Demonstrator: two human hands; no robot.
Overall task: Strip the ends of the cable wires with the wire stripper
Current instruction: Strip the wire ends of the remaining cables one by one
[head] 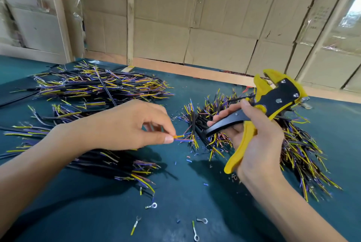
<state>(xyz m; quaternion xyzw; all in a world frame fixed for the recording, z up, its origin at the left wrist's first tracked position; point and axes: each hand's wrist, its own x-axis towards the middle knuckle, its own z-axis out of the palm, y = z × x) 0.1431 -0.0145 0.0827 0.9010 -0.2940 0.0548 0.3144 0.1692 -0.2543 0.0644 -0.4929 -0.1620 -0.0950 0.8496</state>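
Far left: heap of cables (93,85) lying flat on the green tabletop (195,198), black jackets with yellow, purple and blue wires fanned toward the middle. Some carry ring terminals. Probably sorted apart from the other heap, though which is finished stock I cannot tell.

Left hand (125,124): thumb and forefinger pinch a few thin wire ends (182,138), orange and blue, just above the tabletop. The other fingers are loosely curled. The pinch likely separates and straightens these ends so they can be fed to the tool.

Centre: small bits of cut insulation (189,160) scattered on the tabletop, with loose ring terminals (153,205) nearer the camera. Consistent with stripping already under way.

Right of centre: second heap of cables (293,144), ends bristling upward and outward, within easy reach of both hands.

Right hand (257,144): fingers wrapped around the handles of the wire stripper (273,101), which is yellow and black. Handles stand apart and the head is raised, pointing away, clear of the pinched wires. Judged: tool held ready, next wire not yet inserted.
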